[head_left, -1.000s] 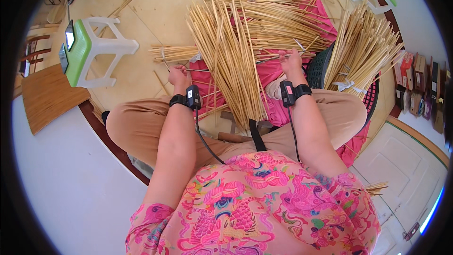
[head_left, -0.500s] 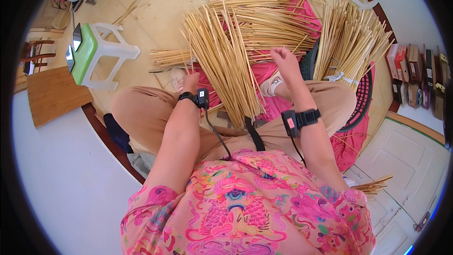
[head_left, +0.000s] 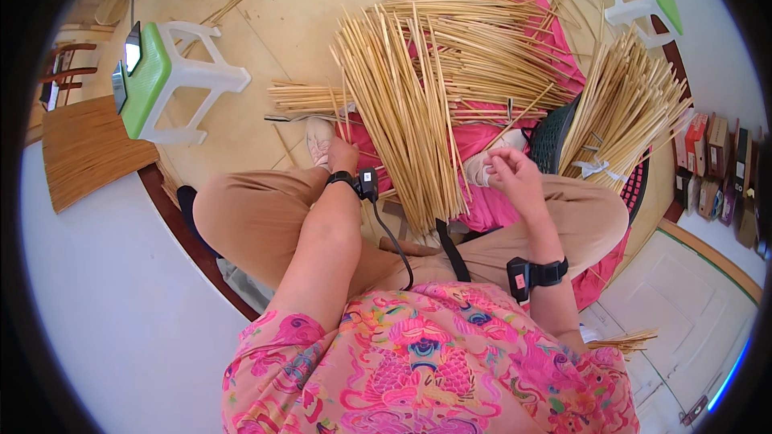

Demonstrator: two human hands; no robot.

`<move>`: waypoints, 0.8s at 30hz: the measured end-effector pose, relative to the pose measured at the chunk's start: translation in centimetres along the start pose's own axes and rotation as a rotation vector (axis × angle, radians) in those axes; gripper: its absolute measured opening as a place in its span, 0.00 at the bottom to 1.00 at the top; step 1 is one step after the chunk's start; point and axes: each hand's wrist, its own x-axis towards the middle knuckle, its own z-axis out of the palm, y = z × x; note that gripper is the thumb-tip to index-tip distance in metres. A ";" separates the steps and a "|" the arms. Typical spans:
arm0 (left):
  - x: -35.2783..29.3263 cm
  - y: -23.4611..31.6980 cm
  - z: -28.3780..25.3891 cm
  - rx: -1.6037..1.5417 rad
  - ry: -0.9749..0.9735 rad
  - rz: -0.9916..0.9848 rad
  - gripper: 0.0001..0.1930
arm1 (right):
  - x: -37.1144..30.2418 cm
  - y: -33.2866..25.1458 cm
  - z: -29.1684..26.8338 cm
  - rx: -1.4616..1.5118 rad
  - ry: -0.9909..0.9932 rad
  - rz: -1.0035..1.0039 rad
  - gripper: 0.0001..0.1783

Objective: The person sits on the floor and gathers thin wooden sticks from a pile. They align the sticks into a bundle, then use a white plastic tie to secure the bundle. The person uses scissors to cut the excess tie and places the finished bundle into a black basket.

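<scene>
A loose sheaf of straw stalks (head_left: 402, 128) lies lengthwise between my knees, its near ends by my lap. At its left side my left hand (head_left: 344, 157) is closed, with a few thin stalks (head_left: 335, 108) rising from the fingers. My right hand (head_left: 515, 177) hovers to the right of the sheaf, above my shoe, apart from the stalks. Its thumb and fingers are drawn together; whatever may be between them is too small to make out. Beyond the sheaf, a pile of stalks (head_left: 498, 60) lies crosswise on pink cloth (head_left: 482, 210).
On the right, a bundle of stalks (head_left: 631, 100) tied with a white strip leans in a dark mesh basket (head_left: 555, 137). A green-topped stool (head_left: 153, 84) bears two devices at left; another stool (head_left: 643, 4) stands far right. Boxes (head_left: 718, 149) line the right wall.
My right hand has come nearer to me and lower, with its fingers drawn together. The left hand stays beside the sheaf. The whole view has shifted slightly.
</scene>
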 end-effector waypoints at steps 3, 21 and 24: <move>0.6 -0.3 -0.1 0.123 -0.040 0.086 0.20 | 0.2 -0.4 1.3 0.033 -0.061 0.073 0.09; -0.7 11.1 -4.7 -0.325 0.166 0.598 0.24 | 1.5 0.9 3.0 -0.073 -0.029 -0.069 0.10; -1.3 11.5 -2.1 -0.598 -0.164 0.366 0.21 | 0.9 0.3 2.6 -0.150 -0.041 -0.020 0.10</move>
